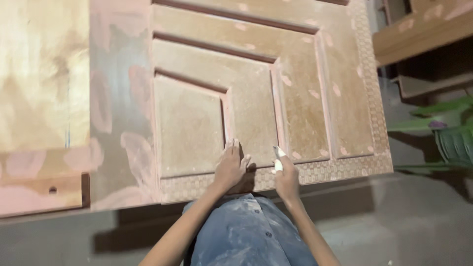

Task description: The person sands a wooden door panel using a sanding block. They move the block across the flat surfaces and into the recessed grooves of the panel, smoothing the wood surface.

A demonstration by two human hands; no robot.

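Head view: left hand point(229, 167) lies flat, fingers spread, on the lower edge of a carved wooden door point(256, 83); right hand point(286, 176) pinches a small white piece point(279, 164) against the door beside it.

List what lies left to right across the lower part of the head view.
Pale plywood board with a small hole → left hand flat on the carved brown wooden door panel → right hand → green woven plastic chair.

Door panel over grey floor

We saw the carved wooden door point(256, 98) lying flat above the concrete floor point(394, 221), with a plywood sheet point(39, 74) just beside it.
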